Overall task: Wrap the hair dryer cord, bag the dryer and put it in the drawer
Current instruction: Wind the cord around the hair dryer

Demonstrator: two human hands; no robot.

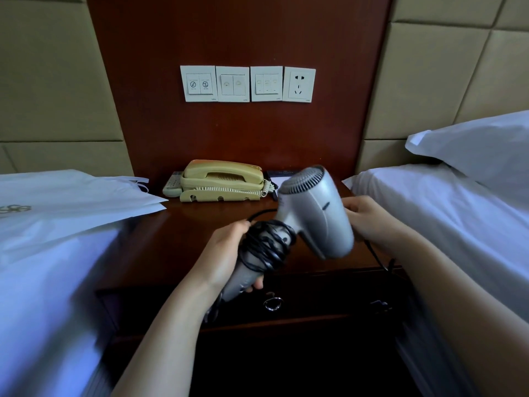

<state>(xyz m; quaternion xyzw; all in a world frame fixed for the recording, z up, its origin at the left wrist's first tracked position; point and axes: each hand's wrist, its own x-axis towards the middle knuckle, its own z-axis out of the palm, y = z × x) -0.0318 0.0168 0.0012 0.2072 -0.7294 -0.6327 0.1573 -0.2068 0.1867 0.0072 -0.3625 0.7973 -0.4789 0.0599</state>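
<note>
Left hand (pixel 229 253) grips dryer (pixel 315 213) handle over coiled cord (pixel 266 247), right hand (pixel 372 222) pinches its tail; slack coils may slide off.

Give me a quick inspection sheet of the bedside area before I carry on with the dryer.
Surface: dark wooden nightstand between two beds.
Job's things: hair dryer held above it, cord partly wound round its handle; white bag flat on left bed; drawer shut.
Clutter: telephone, remote, notepad at the back.
Grippers: left hand grips the dryer handle; right hand holds loose cord behind the dryer.
Cables: loose cord trails over the front edge; telephone's coiled lead.
Surroundings: pillow on right bed; switches and empty socket on the wall.
</note>
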